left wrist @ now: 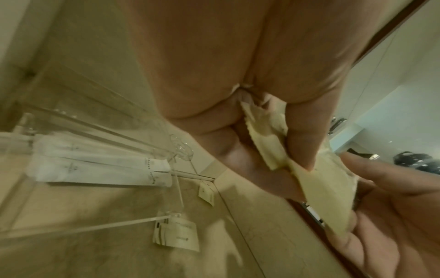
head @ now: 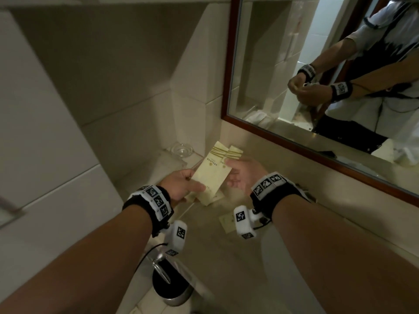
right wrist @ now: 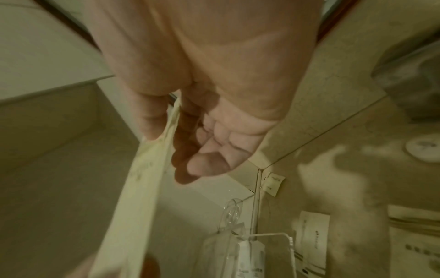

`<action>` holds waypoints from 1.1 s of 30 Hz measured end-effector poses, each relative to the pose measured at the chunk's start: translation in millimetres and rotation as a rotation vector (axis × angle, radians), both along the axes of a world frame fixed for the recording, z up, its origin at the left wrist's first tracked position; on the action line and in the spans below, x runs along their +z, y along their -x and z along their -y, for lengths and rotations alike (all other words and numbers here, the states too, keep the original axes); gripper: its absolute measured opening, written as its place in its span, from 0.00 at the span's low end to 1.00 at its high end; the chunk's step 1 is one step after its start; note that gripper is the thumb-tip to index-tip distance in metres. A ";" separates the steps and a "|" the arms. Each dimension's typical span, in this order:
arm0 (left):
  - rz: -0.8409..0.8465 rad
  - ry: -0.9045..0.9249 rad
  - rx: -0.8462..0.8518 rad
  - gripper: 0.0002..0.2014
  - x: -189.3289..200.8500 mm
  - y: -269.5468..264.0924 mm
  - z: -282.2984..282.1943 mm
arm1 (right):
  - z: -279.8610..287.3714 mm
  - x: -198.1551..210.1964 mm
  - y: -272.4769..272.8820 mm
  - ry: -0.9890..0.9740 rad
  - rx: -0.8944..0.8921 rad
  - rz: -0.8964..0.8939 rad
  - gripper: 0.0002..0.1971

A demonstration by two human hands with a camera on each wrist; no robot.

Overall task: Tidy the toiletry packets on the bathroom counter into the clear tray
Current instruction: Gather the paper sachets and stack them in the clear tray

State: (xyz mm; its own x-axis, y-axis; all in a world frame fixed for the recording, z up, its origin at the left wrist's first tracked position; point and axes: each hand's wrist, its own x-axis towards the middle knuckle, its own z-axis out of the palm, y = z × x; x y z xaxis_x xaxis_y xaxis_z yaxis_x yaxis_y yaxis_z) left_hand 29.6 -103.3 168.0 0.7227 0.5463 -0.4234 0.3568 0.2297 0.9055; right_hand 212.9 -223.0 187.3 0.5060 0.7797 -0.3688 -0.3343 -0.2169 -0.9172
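Note:
Both hands hold a stack of cream toiletry packets (head: 213, 173) with gold stripes above the counter's back corner. My left hand (head: 197, 189) pinches the near end, thumb on top; in the left wrist view the packets (left wrist: 269, 143) sit between thumb and fingers. My right hand (head: 229, 173) grips the far right edge, and the right wrist view shows its thumb on the packet (right wrist: 142, 178) with fingers curled behind. The clear tray (left wrist: 95, 127) lies below left, with white sachets (left wrist: 100, 165) inside. Loose packets (left wrist: 176, 237) lie on the counter beside it.
A small glass dish (head: 181, 149) stands in the back corner by the tiled wall. One flat packet (head: 226, 220) lies on the counter under my right wrist. A wood-framed mirror (head: 229, 64) rises at the right. A black round item (head: 170, 284) sits near the front edge.

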 end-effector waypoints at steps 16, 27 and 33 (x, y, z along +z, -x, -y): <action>-0.118 0.214 0.175 0.16 -68.6 49.7 -40.3 | -63.9 -66.4 14.2 0.268 0.193 0.255 0.03; -0.213 0.323 0.419 0.09 -137.1 73.6 -64.1 | -89.0 -129.3 10.5 0.486 0.193 0.353 0.12; -0.276 0.367 0.426 0.04 -152.9 65.4 -73.7 | -100.3 -137.4 4.4 0.543 0.188 0.334 0.09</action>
